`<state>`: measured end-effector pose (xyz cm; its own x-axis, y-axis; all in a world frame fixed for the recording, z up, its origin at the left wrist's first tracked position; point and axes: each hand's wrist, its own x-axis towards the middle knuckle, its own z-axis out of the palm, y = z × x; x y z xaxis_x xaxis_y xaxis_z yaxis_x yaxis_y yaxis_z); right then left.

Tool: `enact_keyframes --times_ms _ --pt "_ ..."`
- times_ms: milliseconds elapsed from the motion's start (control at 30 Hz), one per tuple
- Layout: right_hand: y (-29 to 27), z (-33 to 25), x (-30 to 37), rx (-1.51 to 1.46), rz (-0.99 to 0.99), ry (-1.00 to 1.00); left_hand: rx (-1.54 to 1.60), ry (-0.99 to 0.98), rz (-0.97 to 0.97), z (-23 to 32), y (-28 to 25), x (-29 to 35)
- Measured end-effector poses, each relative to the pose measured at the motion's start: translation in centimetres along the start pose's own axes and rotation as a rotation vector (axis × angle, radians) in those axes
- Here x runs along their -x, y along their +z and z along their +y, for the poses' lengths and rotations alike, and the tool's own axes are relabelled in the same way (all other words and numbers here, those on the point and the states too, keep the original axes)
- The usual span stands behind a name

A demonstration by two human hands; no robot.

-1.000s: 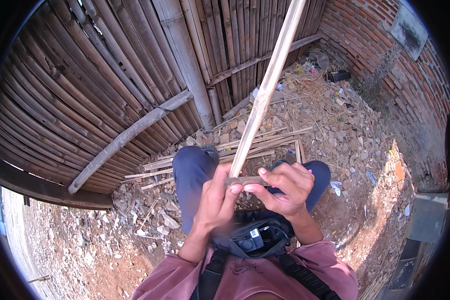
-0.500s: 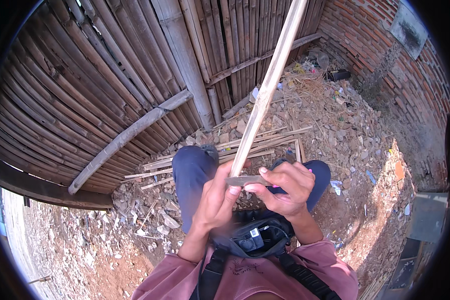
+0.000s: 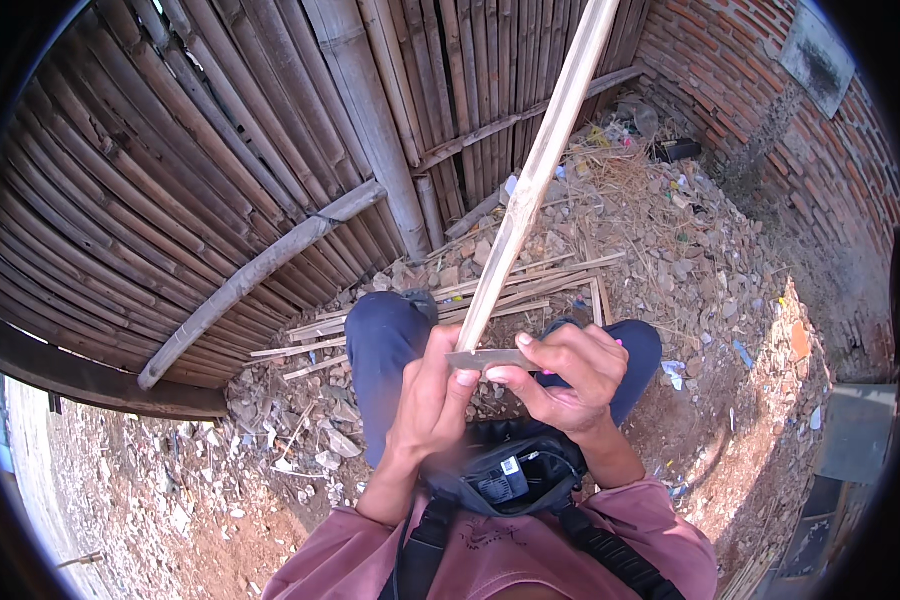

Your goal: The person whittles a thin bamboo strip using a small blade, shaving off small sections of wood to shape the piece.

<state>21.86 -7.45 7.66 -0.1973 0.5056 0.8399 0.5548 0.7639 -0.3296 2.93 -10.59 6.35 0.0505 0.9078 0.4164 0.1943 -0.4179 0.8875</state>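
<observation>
A long pale strip of split bamboo point(image 3: 530, 190) slants up and away from me, its near end between my knees. My left hand point(image 3: 430, 395) is closed round that near end. My right hand point(image 3: 570, 380) pinches a short flat metal knife blade point(image 3: 505, 358) between thumb and fingers. The blade lies crosswise against the end of the strip, its left tip by my left thumb and fingers. Part of the knife is hidden inside my right hand.
Several split bamboo strips point(image 3: 530, 290) lie on rubble beyond my knees. A bamboo wall point(image 3: 240, 140) rises at the left and ahead, a brick wall point(image 3: 730, 90) at the right. An unzipped black bag point(image 3: 510, 475) hangs at my front.
The blade, both hands and the strip's near end have shifted very slightly to the left. Both hands keep their holds.
</observation>
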Motion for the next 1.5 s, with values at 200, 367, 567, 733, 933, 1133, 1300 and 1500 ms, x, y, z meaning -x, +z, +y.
enact_keyframes --times_ms 200,367,567,733,933,1133,1300,1500 --pt "0.2 0.2 0.1 -0.002 0.013 -0.01 -0.002 -0.037 -0.092 -0.2 -0.8 0.2" --pt "0.5 0.2 0.1 0.007 0.033 -0.009 0.008 -0.037 -0.079 -0.4 -0.5 0.1" --pt "0.8 0.5 0.2 0.03 0.064 -0.045 0.033 -0.055 -0.069 -0.5 -0.3 0.2" --pt "0.9 0.5 0.0 0.022 0.067 -0.047 0.036 -0.076 -0.05 -0.3 -0.3 0.2" --pt "0.9 0.6 0.0 0.034 0.07 -0.052 0.008 -0.066 -0.034 -0.4 -0.2 0.1" --pt "1.0 0.6 -0.2 0.035 0.085 -0.061 0.006 -0.087 -0.017 -0.5 0.1 0.1" --pt "0.8 0.7 -0.2 0.037 0.085 -0.058 0.006 -0.128 -0.033 -0.4 0.2 0.1" --pt "1.0 0.8 -0.4 0.04 0.084 -0.053 0.027 -0.133 -0.04 -0.1 0.1 0.2"
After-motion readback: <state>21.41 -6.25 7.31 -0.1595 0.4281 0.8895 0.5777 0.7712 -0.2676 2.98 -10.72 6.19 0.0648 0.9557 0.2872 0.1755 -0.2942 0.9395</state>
